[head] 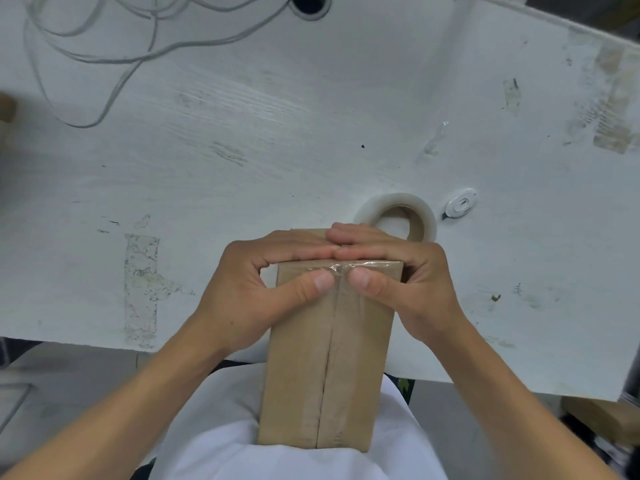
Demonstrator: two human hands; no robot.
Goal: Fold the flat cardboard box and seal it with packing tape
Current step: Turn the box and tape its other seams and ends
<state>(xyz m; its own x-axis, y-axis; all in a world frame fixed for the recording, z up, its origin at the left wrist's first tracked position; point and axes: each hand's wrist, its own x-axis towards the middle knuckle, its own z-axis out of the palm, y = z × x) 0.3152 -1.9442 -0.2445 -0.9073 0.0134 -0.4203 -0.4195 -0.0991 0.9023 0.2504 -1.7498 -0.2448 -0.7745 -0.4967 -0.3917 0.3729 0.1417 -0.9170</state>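
Note:
A folded brown cardboard box (325,368) stands on end at the near table edge, leaning against my white shirt. Its two flaps meet in a centre seam that faces me, with clear tape lying along it. My left hand (263,289) grips the box's upper left corner, thumb pressed on the tape beside the seam. My right hand (401,282) grips the upper right corner, thumb on the other side of the seam. The fingers of both hands wrap over the far top edge. A roll of clear packing tape (398,216) lies flat on the table just behind my right hand.
The white table (277,150) is scuffed, with old tape patches at the left and far right. A small white cutter (460,204) lies right of the roll. Grey cables (114,50) loop at the far left, near a cable hole (310,5).

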